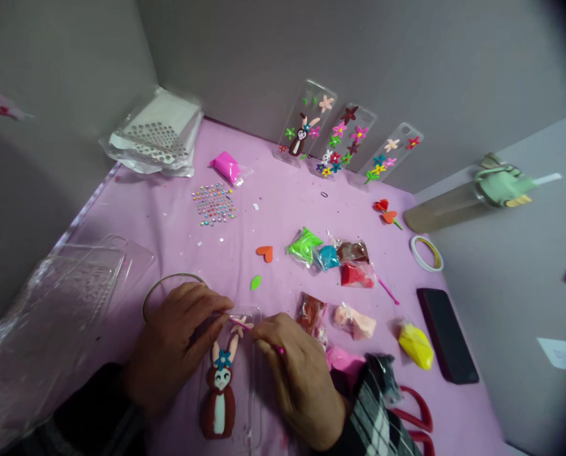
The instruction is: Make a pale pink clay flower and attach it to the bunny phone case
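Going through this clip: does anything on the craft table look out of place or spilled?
Small pale crumbs lie loose on the pink cloth, looking like stray bits. A lone black elastic band also sits by itself just in front of the clear phone cases, apart from any other item.

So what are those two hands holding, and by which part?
The right hand pinches a thin pink modelling tool by its shaft between the fingers. The left hand appears to grip the top edge of a clear plastic phone case.
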The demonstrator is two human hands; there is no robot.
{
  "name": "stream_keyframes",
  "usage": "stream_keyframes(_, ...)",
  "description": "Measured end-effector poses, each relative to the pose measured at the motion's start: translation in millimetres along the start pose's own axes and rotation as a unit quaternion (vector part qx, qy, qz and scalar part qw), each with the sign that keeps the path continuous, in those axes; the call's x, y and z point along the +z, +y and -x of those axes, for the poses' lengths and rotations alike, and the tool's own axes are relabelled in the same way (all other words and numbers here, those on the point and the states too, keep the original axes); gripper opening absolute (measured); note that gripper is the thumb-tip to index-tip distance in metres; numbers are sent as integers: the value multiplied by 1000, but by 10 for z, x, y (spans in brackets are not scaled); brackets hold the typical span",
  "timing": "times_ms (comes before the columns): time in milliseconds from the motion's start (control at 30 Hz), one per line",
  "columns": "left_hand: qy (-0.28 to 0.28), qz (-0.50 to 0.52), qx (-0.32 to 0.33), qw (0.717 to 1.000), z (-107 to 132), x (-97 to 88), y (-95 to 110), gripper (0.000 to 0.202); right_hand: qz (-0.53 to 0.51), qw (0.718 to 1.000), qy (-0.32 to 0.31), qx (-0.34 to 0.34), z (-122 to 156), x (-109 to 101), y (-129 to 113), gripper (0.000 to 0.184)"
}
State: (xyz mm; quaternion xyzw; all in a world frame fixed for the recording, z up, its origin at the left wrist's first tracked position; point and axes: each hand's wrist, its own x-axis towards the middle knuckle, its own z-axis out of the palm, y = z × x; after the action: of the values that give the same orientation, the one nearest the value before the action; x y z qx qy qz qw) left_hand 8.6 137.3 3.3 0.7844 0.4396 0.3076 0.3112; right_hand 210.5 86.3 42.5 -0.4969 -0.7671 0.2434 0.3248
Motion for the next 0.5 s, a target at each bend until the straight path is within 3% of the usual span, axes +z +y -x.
stream_keyframes(200, -6, -11, 4, 1000, -19, -24, 19, 11, 24, 1000, -13, 8, 3, 33, -50, 23)
stream_keyframes(333, 1, -13, 3, 1000, -15, -25, 9, 17, -81, 994, 31, 73, -12, 25, -45, 19)
stream_keyframes(500, -15, -3, -17, 1000, 5, -2, 0, 18, -286, 922, 109, 238, -28, -2, 36, 19)
